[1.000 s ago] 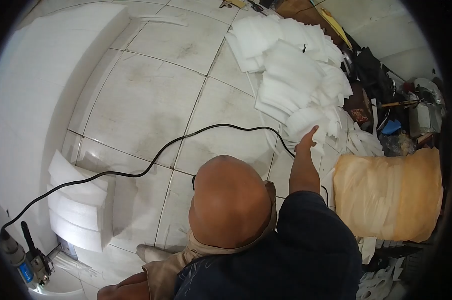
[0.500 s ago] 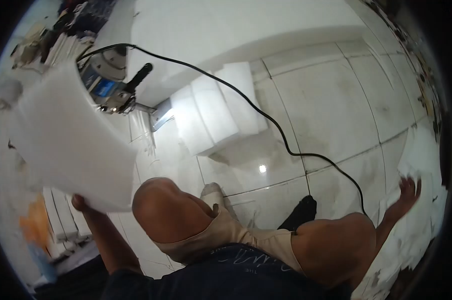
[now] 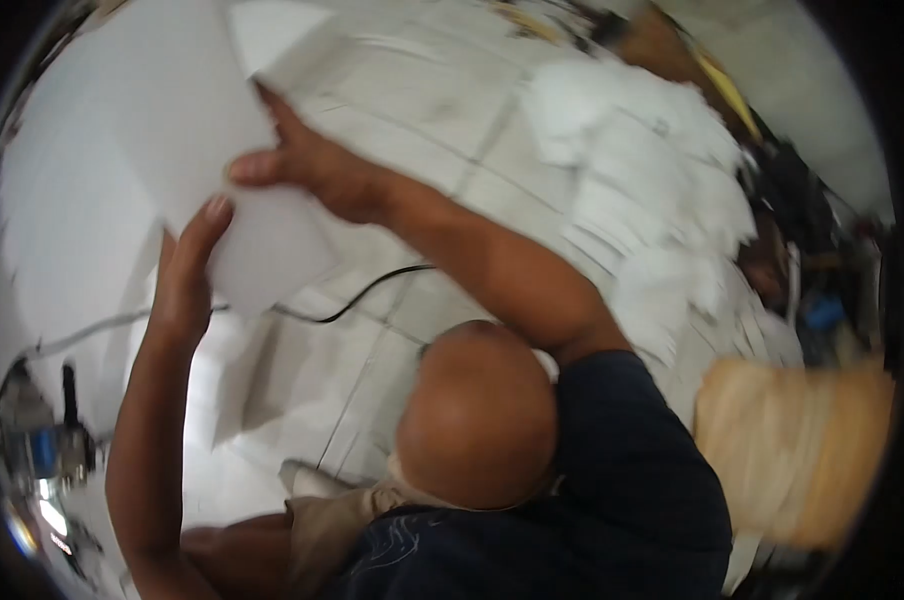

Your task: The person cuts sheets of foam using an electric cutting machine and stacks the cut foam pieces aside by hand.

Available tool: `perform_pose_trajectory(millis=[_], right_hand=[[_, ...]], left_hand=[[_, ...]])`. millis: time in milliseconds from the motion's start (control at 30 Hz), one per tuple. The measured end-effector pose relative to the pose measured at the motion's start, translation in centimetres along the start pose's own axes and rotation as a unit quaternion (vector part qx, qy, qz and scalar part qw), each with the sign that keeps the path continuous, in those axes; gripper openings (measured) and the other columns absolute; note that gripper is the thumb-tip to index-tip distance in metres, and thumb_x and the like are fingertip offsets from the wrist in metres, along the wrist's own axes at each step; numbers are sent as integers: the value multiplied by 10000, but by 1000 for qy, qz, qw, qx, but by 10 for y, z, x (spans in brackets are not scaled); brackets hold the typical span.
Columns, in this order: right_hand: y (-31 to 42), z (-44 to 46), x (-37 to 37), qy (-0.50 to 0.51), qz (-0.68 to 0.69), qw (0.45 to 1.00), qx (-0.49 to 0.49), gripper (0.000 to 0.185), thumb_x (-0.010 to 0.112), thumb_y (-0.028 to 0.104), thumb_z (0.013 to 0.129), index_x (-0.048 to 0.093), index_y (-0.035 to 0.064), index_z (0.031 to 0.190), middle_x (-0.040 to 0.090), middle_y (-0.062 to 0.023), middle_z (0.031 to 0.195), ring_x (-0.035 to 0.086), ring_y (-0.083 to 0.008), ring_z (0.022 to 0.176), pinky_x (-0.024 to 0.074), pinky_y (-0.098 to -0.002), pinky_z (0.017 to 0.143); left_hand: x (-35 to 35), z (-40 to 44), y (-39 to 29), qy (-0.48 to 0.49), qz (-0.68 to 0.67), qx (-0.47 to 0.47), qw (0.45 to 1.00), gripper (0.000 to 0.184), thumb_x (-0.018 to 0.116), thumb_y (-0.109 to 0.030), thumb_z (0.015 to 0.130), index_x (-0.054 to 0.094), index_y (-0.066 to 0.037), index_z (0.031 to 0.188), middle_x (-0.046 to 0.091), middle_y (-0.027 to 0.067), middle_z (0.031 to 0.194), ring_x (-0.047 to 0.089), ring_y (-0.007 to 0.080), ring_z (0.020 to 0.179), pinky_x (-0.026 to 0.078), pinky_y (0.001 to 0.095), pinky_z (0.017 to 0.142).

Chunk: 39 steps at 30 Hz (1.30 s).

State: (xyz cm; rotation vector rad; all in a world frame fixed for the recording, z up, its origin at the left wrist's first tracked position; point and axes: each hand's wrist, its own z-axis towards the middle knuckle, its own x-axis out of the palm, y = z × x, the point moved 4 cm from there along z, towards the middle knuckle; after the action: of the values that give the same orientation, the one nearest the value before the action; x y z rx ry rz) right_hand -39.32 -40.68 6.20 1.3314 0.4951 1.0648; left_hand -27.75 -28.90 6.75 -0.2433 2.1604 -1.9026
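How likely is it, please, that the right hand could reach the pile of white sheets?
Probably not freely: the right hand holds the white sheet, though the floor towards the pile looks open.

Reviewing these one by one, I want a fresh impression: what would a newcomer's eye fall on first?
Probably the broad white foam-like sheet at upper left, held by the left hand and right hand. Next, the heap of white foam-like sheets at upper right, and the tan, wrinkled, rounded bundle at lower right.

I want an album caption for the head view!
Bare left hand and right hand hold a broad white foam sheet.
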Motion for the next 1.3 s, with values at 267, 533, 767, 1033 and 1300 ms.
perform_pose_trajectory(millis=[267,533,767,1033,1300], right_hand=[[7,-197,-141,-470,150,870,3,709,511,638,856,490,76,1289,557,-108,1234,558,-270,1108,485,-460,910],[138,-422,-303,-776,-84,621,-67,866,603,633,759,352,161,1441,386,-125,1451,364,-337,1324,261,-580,1077],[107,-470,-365,-867,-71,472,146,1226,545,885,627,149,164,1536,68,-167,1591,118,-400,1435,121,-653,1094],[34,-283,-262,-620,-461,635,-22,564,678,280,906,440,25,1348,504,-140,1281,574,-185,1015,457,-331,900],[-169,-39,-64,-11,-365,924,116,366,719,221,864,602,34,1156,627,-69,993,601,-146,883,494,-283,802]], left_hand=[[-1,-30,-20,195,317,100,923,978,697,-554,661,396,-16,1421,490,159,1361,438,316,1292,362,435,1037],[-136,-114,44,96,128,-176,971,703,651,-474,751,516,43,1208,461,24,774,449,120,724,373,260,658],[-219,-194,116,-84,142,-117,979,543,562,-458,897,526,-28,1226,433,-33,725,352,51,601,240,204,525],[-297,-350,245,-512,-214,-312,771,566,512,-474,895,464,-169,1370,568,80,1182,560,208,995,452,361,879],[-257,-288,287,-390,-137,-309,857,902,539,-651,842,170,-206,1534,263,211,1531,317,350,1368,303,508,1074]])
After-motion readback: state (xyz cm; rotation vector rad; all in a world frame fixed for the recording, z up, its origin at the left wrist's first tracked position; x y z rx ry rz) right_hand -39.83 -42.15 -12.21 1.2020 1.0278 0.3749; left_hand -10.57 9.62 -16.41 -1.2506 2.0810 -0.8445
